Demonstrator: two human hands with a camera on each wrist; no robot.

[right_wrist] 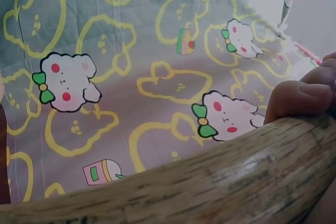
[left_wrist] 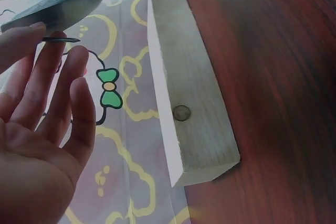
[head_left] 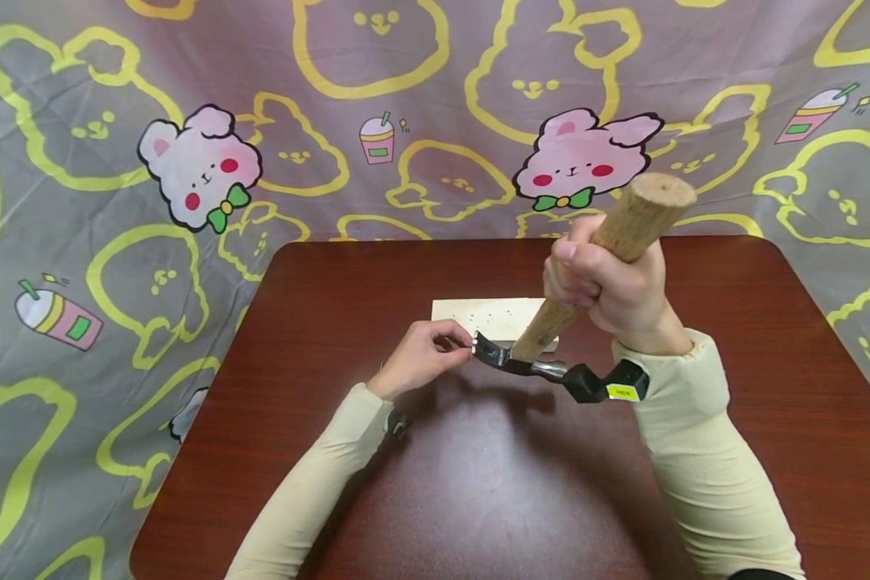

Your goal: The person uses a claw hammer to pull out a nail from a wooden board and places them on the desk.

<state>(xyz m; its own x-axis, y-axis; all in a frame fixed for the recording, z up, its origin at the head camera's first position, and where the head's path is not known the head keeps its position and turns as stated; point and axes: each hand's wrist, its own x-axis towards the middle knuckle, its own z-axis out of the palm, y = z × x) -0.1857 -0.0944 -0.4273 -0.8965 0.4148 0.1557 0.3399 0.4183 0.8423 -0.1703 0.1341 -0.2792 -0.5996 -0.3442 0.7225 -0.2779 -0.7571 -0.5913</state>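
My right hand (head_left: 619,282) grips a claw hammer by its thick wooden handle (head_left: 641,217), the butt end up and the metal head (head_left: 507,360) low. The claw end points left, right at the fingertips of my left hand (head_left: 420,354). Between thumb and fingers the left hand pinches a thin pointed nail (left_wrist: 63,39), its tip standing out past the fingers beneath the hammer's metal. Behind the hands a pale wooden block (head_left: 489,312) lies on the table, with several small dark spots on its upper face. In the right wrist view, the handle (right_wrist: 173,182) crosses the lower part.
The dark red-brown table (head_left: 319,306) spreads around the block and hands. A patterned cloth (head_left: 449,113) with cartoon rabbits hangs behind and at both sides. The block's near side has a round mark (left_wrist: 181,113) on it.
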